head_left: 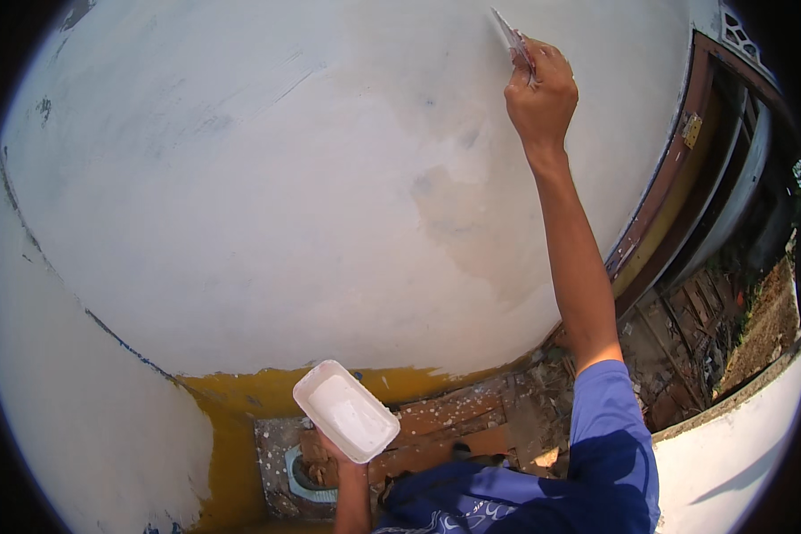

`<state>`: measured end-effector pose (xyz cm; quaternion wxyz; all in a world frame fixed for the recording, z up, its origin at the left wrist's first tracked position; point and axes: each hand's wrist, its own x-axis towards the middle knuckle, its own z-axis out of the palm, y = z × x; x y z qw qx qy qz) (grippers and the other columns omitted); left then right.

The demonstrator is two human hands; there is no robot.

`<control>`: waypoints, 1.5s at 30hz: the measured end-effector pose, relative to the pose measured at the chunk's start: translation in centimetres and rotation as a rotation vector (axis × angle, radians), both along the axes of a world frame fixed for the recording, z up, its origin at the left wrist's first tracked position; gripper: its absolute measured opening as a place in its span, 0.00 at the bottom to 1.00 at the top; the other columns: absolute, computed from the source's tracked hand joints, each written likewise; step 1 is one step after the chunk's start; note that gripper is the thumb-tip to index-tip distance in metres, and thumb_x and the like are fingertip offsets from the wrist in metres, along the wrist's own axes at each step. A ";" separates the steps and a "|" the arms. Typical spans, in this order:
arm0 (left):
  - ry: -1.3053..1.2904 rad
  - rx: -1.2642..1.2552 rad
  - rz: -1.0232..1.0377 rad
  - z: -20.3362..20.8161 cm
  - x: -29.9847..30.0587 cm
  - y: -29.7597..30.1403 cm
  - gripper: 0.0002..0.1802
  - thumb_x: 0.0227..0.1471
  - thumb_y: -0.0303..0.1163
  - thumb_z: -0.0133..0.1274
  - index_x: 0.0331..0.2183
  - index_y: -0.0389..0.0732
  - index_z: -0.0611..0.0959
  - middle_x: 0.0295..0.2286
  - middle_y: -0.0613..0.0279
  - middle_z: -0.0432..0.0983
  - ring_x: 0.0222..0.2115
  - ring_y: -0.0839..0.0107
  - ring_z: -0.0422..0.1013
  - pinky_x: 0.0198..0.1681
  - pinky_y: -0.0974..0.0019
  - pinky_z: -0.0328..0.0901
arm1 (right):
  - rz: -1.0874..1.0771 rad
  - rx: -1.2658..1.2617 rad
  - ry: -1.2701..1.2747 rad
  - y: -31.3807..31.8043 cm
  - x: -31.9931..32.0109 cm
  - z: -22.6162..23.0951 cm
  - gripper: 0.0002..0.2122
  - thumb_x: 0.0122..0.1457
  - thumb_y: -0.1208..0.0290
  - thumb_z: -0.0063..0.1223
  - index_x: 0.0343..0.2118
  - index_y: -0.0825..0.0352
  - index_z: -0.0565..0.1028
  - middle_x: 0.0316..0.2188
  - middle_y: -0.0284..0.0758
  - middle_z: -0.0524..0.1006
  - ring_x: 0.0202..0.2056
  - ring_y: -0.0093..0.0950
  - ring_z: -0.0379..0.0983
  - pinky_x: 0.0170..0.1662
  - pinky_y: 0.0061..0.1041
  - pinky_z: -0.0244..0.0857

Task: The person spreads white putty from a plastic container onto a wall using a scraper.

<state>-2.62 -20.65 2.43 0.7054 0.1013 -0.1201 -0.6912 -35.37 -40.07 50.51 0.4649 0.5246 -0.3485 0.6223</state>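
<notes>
High on the white wall (267,222), my right hand (546,89) grips a putty knife (513,37) whose blade is at the wall surface; I cannot tell if it touches. The right arm is stretched far up. Low in front of me, my left hand (336,449) holds a white rectangular plastic tub (306,390) from beneath, its fingers mostly hidden by it. White paste (343,408) covers the inside of the tub. A damp-looking greyish patch (458,214) shows on the wall below my right hand.
A yellow-brown painted band (240,389) runs along the wall's base. A blue squat toilet (298,476) lies beside wooden boards (454,414) on the floor. To the right stand a brown door frame (659,191), scattered debris (676,338) and a low white wall (739,445).
</notes>
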 end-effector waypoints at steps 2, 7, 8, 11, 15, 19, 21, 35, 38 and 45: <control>0.045 0.031 -0.008 -0.2 0.2 0.1 0.37 0.59 0.58 0.38 0.61 0.44 0.65 0.55 0.56 0.68 0.52 0.53 0.69 0.53 0.47 0.68 | -0.048 0.003 0.020 -0.4 -1.1 1.0 0.12 0.53 0.78 0.54 0.39 0.57 0.80 0.34 0.28 0.79 0.33 0.32 0.74 0.31 0.29 0.69; 0.032 0.045 -0.006 0.1 0.5 0.1 0.36 0.59 0.57 0.38 0.60 0.44 0.65 0.53 0.55 0.70 0.50 0.53 0.71 0.52 0.47 0.68 | 0.029 0.242 0.299 0.3 6.0 -7.7 0.19 0.45 0.81 0.58 0.42 0.57 0.78 0.37 0.26 0.76 0.38 0.31 0.74 0.32 0.28 0.73; 0.038 0.059 -0.007 0.0 0.5 0.2 0.36 0.59 0.57 0.38 0.60 0.44 0.66 0.53 0.55 0.70 0.50 0.53 0.71 0.52 0.46 0.68 | 0.069 0.298 0.336 0.9 7.5 -10.0 0.23 0.40 0.85 0.59 0.43 0.58 0.79 0.36 0.27 0.77 0.36 0.30 0.74 0.32 0.26 0.71; 0.117 0.119 0.037 -0.2 0.5 0.0 0.40 0.57 0.61 0.38 0.60 0.43 0.64 0.52 0.45 0.69 0.47 0.44 0.71 0.49 0.38 0.68 | 0.107 0.278 0.274 0.8 7.6 -12.0 0.26 0.38 0.86 0.57 0.45 0.59 0.79 0.36 0.29 0.76 0.36 0.31 0.74 0.32 0.26 0.71; 0.096 0.147 0.024 0.7 0.6 0.4 0.38 0.58 0.59 0.37 0.60 0.42 0.65 0.51 0.45 0.70 0.47 0.44 0.72 0.49 0.39 0.68 | 0.016 0.127 0.188 -1.8 6.1 -11.4 0.31 0.38 0.85 0.56 0.51 0.59 0.75 0.39 0.29 0.75 0.39 0.33 0.72 0.37 0.30 0.67; 0.052 0.115 0.028 0.4 1.1 0.2 0.38 0.58 0.59 0.35 0.60 0.43 0.65 0.50 0.46 0.71 0.46 0.44 0.72 0.49 0.39 0.69 | -0.067 0.171 0.268 -3.9 9.7 -15.0 0.28 0.39 0.83 0.54 0.50 0.61 0.76 0.40 0.28 0.74 0.40 0.29 0.71 0.44 0.32 0.60; 0.052 0.120 0.037 -0.5 1.6 0.6 0.38 0.58 0.59 0.35 0.60 0.43 0.66 0.51 0.46 0.71 0.46 0.44 0.72 0.49 0.39 0.68 | -0.035 0.178 0.288 -3.0 10.9 -16.7 0.28 0.39 0.83 0.53 0.49 0.61 0.76 0.39 0.28 0.74 0.40 0.28 0.71 0.43 0.31 0.60; -0.011 0.021 -0.019 -0.7 2.4 1.1 0.38 0.58 0.60 0.40 0.62 0.46 0.63 0.57 0.57 0.66 0.52 0.51 0.69 0.53 0.44 0.67 | 0.063 0.172 0.026 -0.5 8.5 -10.5 0.24 0.42 0.85 0.56 0.45 0.56 0.80 0.37 0.27 0.76 0.36 0.29 0.73 0.33 0.26 0.68; 0.011 0.038 -0.030 0.0 1.4 0.8 0.38 0.58 0.59 0.40 0.62 0.46 0.63 0.57 0.57 0.66 0.52 0.51 0.69 0.53 0.44 0.67 | 0.164 0.318 0.263 0.0 12.1 -15.2 0.27 0.37 0.86 0.56 0.44 0.56 0.80 0.35 0.26 0.75 0.34 0.28 0.72 0.30 0.25 0.69; 0.024 0.026 -0.048 0.5 1.6 1.2 0.38 0.58 0.60 0.39 0.61 0.46 0.63 0.56 0.57 0.67 0.51 0.51 0.70 0.52 0.43 0.68 | 0.708 0.158 -0.270 1.1 9.8 -10.9 0.07 0.53 0.85 0.58 0.35 0.69 0.81 0.28 0.29 0.76 0.27 0.17 0.66 0.32 0.18 0.62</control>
